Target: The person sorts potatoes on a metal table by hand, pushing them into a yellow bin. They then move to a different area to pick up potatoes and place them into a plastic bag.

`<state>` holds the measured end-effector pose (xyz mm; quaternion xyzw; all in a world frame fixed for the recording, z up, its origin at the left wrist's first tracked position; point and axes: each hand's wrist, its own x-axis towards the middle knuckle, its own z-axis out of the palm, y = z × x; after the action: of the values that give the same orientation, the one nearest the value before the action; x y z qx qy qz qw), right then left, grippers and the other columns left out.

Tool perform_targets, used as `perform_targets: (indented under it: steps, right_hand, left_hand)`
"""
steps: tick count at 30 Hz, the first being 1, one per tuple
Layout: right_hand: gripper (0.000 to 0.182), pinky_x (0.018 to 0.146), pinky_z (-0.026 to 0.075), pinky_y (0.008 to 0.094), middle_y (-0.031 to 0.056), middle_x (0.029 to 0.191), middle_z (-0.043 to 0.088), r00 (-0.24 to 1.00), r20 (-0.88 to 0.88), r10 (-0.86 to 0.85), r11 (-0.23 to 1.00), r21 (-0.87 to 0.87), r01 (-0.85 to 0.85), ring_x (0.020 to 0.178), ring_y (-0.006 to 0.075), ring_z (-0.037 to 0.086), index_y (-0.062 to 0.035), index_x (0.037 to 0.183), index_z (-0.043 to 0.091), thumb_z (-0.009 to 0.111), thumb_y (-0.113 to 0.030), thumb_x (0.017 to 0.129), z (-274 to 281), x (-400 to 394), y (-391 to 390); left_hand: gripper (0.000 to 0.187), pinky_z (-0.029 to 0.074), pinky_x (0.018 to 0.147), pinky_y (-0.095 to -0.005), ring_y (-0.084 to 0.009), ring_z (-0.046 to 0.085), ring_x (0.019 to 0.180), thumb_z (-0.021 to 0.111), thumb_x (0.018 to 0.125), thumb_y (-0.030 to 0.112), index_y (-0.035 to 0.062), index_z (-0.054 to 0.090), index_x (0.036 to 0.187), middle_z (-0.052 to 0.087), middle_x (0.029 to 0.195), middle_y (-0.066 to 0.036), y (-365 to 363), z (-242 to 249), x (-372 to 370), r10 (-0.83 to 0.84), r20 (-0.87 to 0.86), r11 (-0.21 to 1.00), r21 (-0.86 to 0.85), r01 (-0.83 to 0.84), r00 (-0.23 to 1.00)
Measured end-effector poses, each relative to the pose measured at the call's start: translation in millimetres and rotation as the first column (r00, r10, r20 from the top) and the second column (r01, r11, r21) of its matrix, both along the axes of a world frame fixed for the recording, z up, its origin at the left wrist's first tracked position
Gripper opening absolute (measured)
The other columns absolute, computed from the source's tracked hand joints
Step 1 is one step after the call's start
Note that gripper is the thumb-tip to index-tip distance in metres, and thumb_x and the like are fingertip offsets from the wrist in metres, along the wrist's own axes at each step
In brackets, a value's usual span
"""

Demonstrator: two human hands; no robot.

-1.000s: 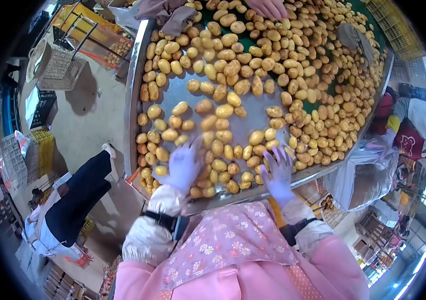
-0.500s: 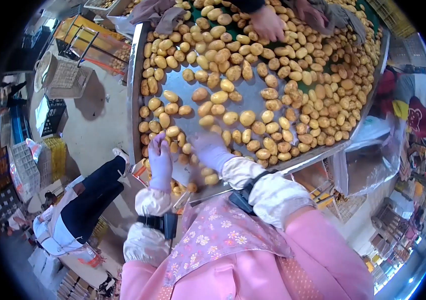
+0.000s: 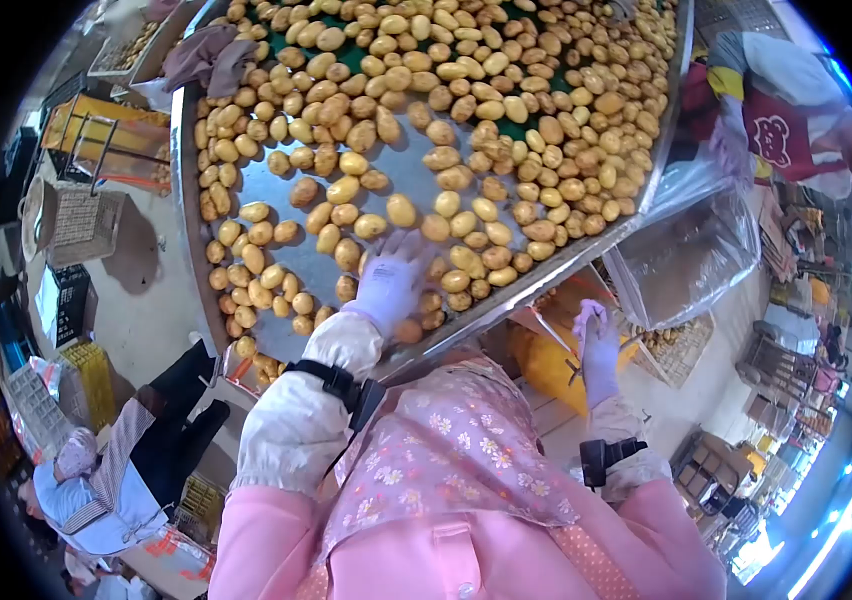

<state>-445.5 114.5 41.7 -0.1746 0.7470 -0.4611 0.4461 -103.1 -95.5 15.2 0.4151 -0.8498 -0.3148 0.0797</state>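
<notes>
Many yellow-brown potatoes (image 3: 401,210) lie over a metal-rimmed sorting table (image 3: 301,262). My left hand (image 3: 389,282), in a pale purple glove, lies over the near part of the table among the potatoes, its fingers spread and partly blurred. Beyond the near rim, to the right, my right hand (image 3: 598,345) is raised in a matching glove. Its fingers are bent together, and whatever they may hold cannot be made out. Below and beside it are a yellow container (image 3: 551,365) and a thin metal frame.
A clear plastic bag (image 3: 691,255) hangs at the table's right edge, near a person in a dark red apron (image 3: 771,140). Another person (image 3: 106,490) is at lower left. Baskets (image 3: 86,222) stand on the floor to the left; a grey cloth (image 3: 211,58) lies on the far left corner.
The view has shifted, so the table sits further left. My left hand has moved rightward over the potatoes; my right hand has left the table toward the right. A co-worker's hands have left view.
</notes>
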Motion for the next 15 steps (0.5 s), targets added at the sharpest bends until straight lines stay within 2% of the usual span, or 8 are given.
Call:
perform_targets:
  steps: [2,3,5,7,9,11,13,15]
  right_hand:
    - [0.029,0.072,0.054,0.0289,0.0069,0.104,0.068,0.536,-0.801,0.267,0.944,0.106,-0.312,0.087,0.0168,0.064,-0.0055,0.132,0.061,0.055,-0.015,0.105,-6,-20,8]
    - [0.029,0.072,0.054,0.0289,0.0069,0.104,0.068,0.538,-0.799,0.268,0.944,0.106,-0.313,0.087,0.0168,0.064,-0.0055,0.132,0.061,0.055,-0.015,0.105,-12,-29,8]
    - [0.031,0.09,0.053,0.0368,0.0127,0.114,0.068,0.972,-0.214,-0.095,0.995,-0.051,0.086,0.099,0.0265,0.065,-0.004,0.133,0.062,0.052,-0.014,0.105,2,-15,-21]
    - [0.031,0.097,0.051,0.0428,0.0152,0.118,0.066,0.679,-0.694,0.239,0.962,0.074,-0.263,0.106,0.0337,0.064,-0.0039,0.131,0.063,0.054,-0.011,0.102,-12,10,-65]
    - [0.041,0.104,0.048,0.0416,0.0163,0.128,0.063,0.397,-0.889,0.226,0.822,-0.045,-0.568,0.116,0.0328,0.061,-0.0064,0.138,0.057,0.059,-0.008,0.097,0,59,-129]
    - [0.05,0.111,0.042,0.047,0.0179,0.141,0.056,0.373,-0.853,0.365,0.79,0.072,-0.609,0.128,0.0351,0.054,-0.0115,0.144,0.052,0.06,-0.012,0.094,-60,106,-164]
    - [0.05,0.115,0.034,0.0573,0.0165,0.151,0.048,-0.098,-0.86,0.501,0.688,0.464,-0.558,0.134,0.0399,0.05,-0.0158,0.145,0.052,0.058,-0.022,0.096,-17,185,-164]
    - [0.05,0.113,0.029,0.0656,0.0137,0.154,0.046,-0.325,-0.649,0.688,0.206,0.604,-0.77,0.139,0.0413,0.044,-0.0186,0.145,0.053,0.055,-0.03,0.096,-23,207,-155]
  left_hand:
    - [0.058,0.028,0.12,-0.0556,-0.0409,0.042,0.142,0.065,0.09,0.025,0.0094,0.053,0.145,0.047,0.153,-0.02,5,-4,-6,-0.101,0.119,0.994,-0.032,0.106,0.988]
    - [0.058,0.028,0.12,-0.0556,-0.0409,0.042,0.142,0.065,0.09,0.025,0.0094,0.053,0.145,0.047,0.153,-0.02,12,-4,-8,-0.101,0.121,0.994,-0.032,0.105,0.988]
    - [0.069,0.024,0.122,-0.0547,-0.0407,0.038,0.145,0.065,0.09,0.029,0.0011,0.044,0.15,0.045,0.154,-0.022,45,0,1,0.003,0.034,0.997,-0.08,0.0,0.999]
    - [0.07,0.021,0.124,-0.0538,-0.0395,0.036,0.147,0.063,0.092,0.03,-0.0008,0.042,0.151,0.043,0.155,-0.022,76,11,19,-0.056,0.072,0.993,-0.098,0.062,0.996]
    - [0.062,0.022,0.124,-0.0536,-0.038,0.037,0.147,0.062,0.092,0.028,0.0072,0.048,0.149,0.043,0.157,-0.019,97,2,57,-0.171,0.037,0.984,-0.043,0.173,0.985]
    - [0.059,0.023,0.124,-0.0532,-0.0376,0.038,0.146,0.062,0.092,0.026,0.0107,0.05,0.148,0.043,0.156,-0.018,98,12,85,-0.121,0.053,0.993,0.004,0.121,0.991]
    - [0.054,0.029,0.121,-0.0522,-0.0368,0.042,0.143,0.064,0.09,0.021,0.0166,0.056,0.144,0.047,0.152,-0.017,103,15,114,-0.043,0.089,0.999,-0.011,0.044,0.995]
    - [0.051,0.032,0.119,-0.0522,-0.0372,0.046,0.14,0.065,0.09,0.019,0.0135,0.058,0.14,0.051,0.148,-0.018,110,23,138,0.043,0.186,0.998,-0.053,-0.034,0.982]
